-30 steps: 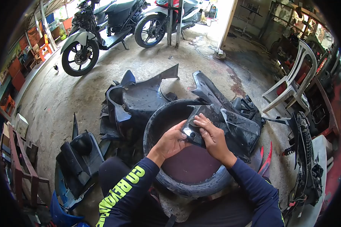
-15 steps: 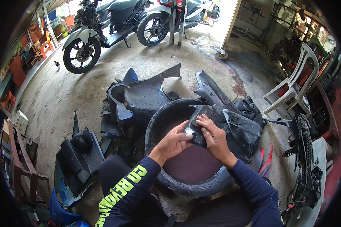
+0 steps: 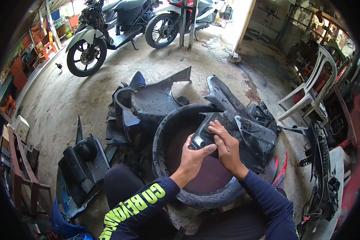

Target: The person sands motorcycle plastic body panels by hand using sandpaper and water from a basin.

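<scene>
A black plastic motorcycle panel (image 3: 252,138) lies over the right side of a round black tub (image 3: 161,160). The near end of the panel is between my two hands. My left hand (image 3: 191,160) grips its left edge, with the thumb along the near side beside a shiny wet spot. Across the top of that same end, my right hand (image 3: 227,150) presses with bent fingers, and its thumb is close to the left thumb. Whether a cloth or sponge is under the right fingers is hidden. Dark reddish liquid (image 3: 204,176) fills the bottom of the tub.
More black body panels (image 3: 154,98) lie beyond the tub, and another black panel (image 3: 86,164) is at left. A white plastic chair (image 3: 312,86) stands at right. Motorcycles (image 3: 88,56) are parked at the back. A wooden rack (image 3: 24,172) borders the left side.
My left hand has turned and shifted slightly down, its thumb now pointing right along the panel's edge. My right hand stays nearly in place on the panel.
</scene>
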`<state>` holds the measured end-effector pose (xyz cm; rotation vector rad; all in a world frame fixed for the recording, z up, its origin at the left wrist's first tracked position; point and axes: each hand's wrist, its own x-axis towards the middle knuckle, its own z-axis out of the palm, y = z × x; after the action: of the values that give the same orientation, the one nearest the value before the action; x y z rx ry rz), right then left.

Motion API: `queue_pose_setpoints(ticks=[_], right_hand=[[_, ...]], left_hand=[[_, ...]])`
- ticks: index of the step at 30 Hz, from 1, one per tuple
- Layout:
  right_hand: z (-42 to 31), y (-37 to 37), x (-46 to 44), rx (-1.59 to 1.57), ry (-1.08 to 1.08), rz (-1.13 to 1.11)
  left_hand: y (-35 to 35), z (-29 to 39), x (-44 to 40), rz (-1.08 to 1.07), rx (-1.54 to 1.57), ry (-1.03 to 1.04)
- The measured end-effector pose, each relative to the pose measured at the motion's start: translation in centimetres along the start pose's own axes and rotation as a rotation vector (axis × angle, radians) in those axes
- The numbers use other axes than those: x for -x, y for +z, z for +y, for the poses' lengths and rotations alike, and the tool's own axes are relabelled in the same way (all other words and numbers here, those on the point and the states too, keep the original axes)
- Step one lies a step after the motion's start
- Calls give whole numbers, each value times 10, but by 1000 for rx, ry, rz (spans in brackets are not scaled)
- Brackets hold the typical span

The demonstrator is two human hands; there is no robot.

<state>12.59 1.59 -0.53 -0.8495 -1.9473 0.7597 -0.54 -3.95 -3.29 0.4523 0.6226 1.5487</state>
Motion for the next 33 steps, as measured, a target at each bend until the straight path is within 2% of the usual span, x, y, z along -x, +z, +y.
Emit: queue_pose_setpoints(ticks=[2,4,5,7,8,9,11,13,15,17,20,22,24,25,28,29,31,32,33], right_hand=[[0,-2,-1,-4,-6,-27],[1,-7,-8,-120,-37,-189],[0,-10,-13,-117,-39,-191],[-8,-16,-24,-177,-150,-513],[-16,-17,-28,-125,-206,-592],[-17,-20,-32,-122,-204,-590],[-18,-24,-43,167,-358,-532],[-6,-32,-58,246,-317,-393],[-18,-27,-47,257,-395,-464],[-34,-25,-39,198,-450,-570],[-20,-42,-65,390,-422,-355],[-30,-44,-61,354,-464,-381],[-60,-31,-44,228,-553,-527],[-57,-34,-49,229,-553,-523],[-36,-53,-72,449,-496,-345],[-39,-49,-58,450,-492,-345],[-67,-35,-36,281,-595,-525],[-65,-37,-35,257,-576,-538],[-58,-43,-42,347,-562,-449]], left_hand=[[-5,1,-1,-35,7,-17],[-9,1,-3,-68,11,-31],[-11,0,-5,-77,38,-36],[-10,1,-6,-85,72,-37],[-9,2,-6,-116,65,0],[-7,4,-6,-151,54,33],[-7,7,-2,-181,39,54],[-4,13,-2,-181,-50,-37],[-5,18,-2,-181,-58,-39],[-6,20,-3,-268,-88,79],[3,33,-6,-292,-152,28],[5,37,-8,-294,-196,32],[3,38,-9,-321,-215,82],[2,39,-8,-346,-236,118],[12,42,-7,-312,-316,48],[12,44,-8,-318,-342,19],[2,38,-15,-377,-321,151],[-2,34,-13,-366,-352,181],[4,40,-10,-363,-335,72]])
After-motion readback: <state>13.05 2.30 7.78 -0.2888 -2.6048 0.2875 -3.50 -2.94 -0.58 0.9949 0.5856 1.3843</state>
